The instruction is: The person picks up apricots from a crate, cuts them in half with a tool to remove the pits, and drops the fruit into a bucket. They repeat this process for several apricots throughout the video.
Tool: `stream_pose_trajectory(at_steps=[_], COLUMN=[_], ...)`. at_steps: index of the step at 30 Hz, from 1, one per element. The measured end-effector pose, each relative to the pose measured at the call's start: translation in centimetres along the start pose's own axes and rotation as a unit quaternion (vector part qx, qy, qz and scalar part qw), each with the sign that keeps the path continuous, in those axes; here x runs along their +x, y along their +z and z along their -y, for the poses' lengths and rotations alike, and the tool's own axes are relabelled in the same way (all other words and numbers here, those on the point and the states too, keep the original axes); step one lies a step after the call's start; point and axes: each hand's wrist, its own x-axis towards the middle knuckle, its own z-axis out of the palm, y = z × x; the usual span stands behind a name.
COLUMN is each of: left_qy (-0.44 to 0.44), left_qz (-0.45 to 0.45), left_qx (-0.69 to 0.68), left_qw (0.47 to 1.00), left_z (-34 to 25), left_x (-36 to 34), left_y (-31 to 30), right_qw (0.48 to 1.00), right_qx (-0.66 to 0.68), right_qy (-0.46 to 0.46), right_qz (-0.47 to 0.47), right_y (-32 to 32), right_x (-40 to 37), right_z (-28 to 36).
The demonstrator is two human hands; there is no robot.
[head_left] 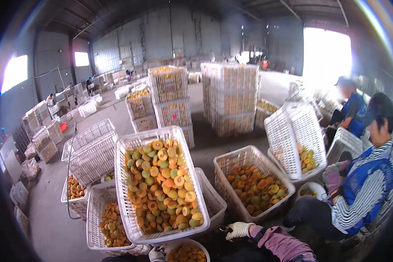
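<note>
My right hand (pixel 239 230), in a pale knitted glove below a pink sleeve, is at the bottom centre-right. Its fingers are drawn together around something small and dark that I cannot make out. At the bottom edge my left hand (pixel 157 254), also gloved, is beside a white bowl (pixel 208 253) of orange fruit pieces (pixel 187 253). Most of that hand is cut off, so its grip is unclear. Above them a white crate (pixel 194 179) full of halved orange and green fruit (pixel 161 183) rests tilted on other crates.
Another fruit crate (pixel 218 174) stands right of centre. On the right a seated person (pixel 367 187) in a blue vest and pink gloves is beside a bowl (pixel 322 190). Crates (pixel 102 218) stand at left; tall stacks (pixel 231 98) rise behind.
</note>
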Motion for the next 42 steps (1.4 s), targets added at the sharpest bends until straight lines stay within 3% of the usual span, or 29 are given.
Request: stream_pose_trajectory(at_steps=[1, 2, 3, 4, 5, 6, 8, 10, 11, 13, 14, 16, 18, 20, 21, 25, 31, 37, 40, 42], left_qy=[-0.048, -0.09, -0.084, -0.003, 0.075, 0.107, 0.313, 0.337, 0.301, 0.254, 0.239, 0.211, 0.161, 0.004, 0.035, -0.09, -0.074, -0.061, -0.051, -0.039], left_qz=[0.022, 0.038, 0.045, -0.112, -0.269, -0.228, -0.315, -0.335, -0.255, -0.171, -0.079, 0.115, 0.175, 0.373, 0.341, 0.194, 0.173, 0.127, 0.094, 0.083], left_qx=[0.198, 0.388, 0.382, 0.496, 0.585, 0.591, 0.593, 0.594, 0.439, 0.246, 0.184, 0.055, -0.043, -0.169, -0.15, -0.28, -0.241, -0.175, -0.145, -0.122], left_qw=[0.979, 0.916, 0.919, 0.861, 0.762, 0.767, 0.672, 0.65, 0.807, 0.92, 0.95, 0.969, 0.97, 0.912, 0.927, 0.936, 0.952, 0.975, 0.984, 0.988], left_z=[-0.9, -1.7, -1.0, -0.5, -0.3, -0.6, 0.2, 0.0, 1.7, 3.7, 3.7, 2.2, -0.1, -1.4, -2.1, 0.1, -2.4, -2.9, -2.6, -2.5], left_x=[3.1, 3.4, 2.8, 0.6, -1.6, -2.5, -5.7, -11.2, -9.2, -8.6, -10.7, -15.3, -20.4, -22.0, -23.5, -19.9, -21.0, -19.5, -18.6, -18.0], left_y=[-3.9, -4.1, -2.7, 1.3, 3.5, 4.1, 8.3, 14.1, 12.8, 11.9, 13.2, 17.5, 21.8, 21.9, 22.3, 20.2, 20.0, 19.3, 18.9, 18.4], right_qw=[0.999, 0.996, 0.993, 0.989, 0.984, 0.977, 0.959, 0.935, 0.936, 0.933, 0.93, 0.924, 0.925, 0.925, 0.922, 0.892, 0.837, 0.863, 0.826, 0.831], right_qx=[0.023, 0.046, 0.075, 0.08, 0.101, 0.122, 0.173, 0.306, 0.303, 0.308, 0.309, 0.358, 0.35, 0.298, 0.299, 0.359, 0.512, 0.482, 0.542, 0.54], right_qy=[-0.029, -0.059, -0.072, -0.09, -0.115, -0.14, -0.189, -0.145, -0.127, -0.124, -0.129, -0.064, -0.023, -0.068, -0.065, -0.035, -0.029, -0.083, -0.096, -0.103], right_qz=[-0.022, -0.039, -0.061, -0.082, -0.097, -0.108, -0.117, -0.108, -0.13, -0.14, -0.15, -0.12, -0.146, -0.228, -0.237, -0.273, -0.191, -0.125, -0.118, -0.085], right_y=[-0.7, -1.2, -1.6, -1.7, -1.6, -1.0, 0.9, 2.9, 4.3, 7.1, 8.6, 11.2, 13.3, 15.6, 16.1, 16.6, 12.5, 10.4, 12.4, 13.7], right_x=[-1.6, -3.2, -5.7, -7.2, -8.3, -9.1, -10.7, -11.9, -11.5, -9.7, -8.7, -7.4, -6.1, -4.8, -4.4, -5.1, -13.8, -23.2, -22.4, -19.0], right_z=[0.9, 2.0, 4.1, 5.6, 7.0, 8.5, 12.2, 16.3, 17.7, 19.3, 19.8, 20.4, 20.7, 20.1, 20.1, 21.6, 23.3, 22.1, 21.7, 20.8])
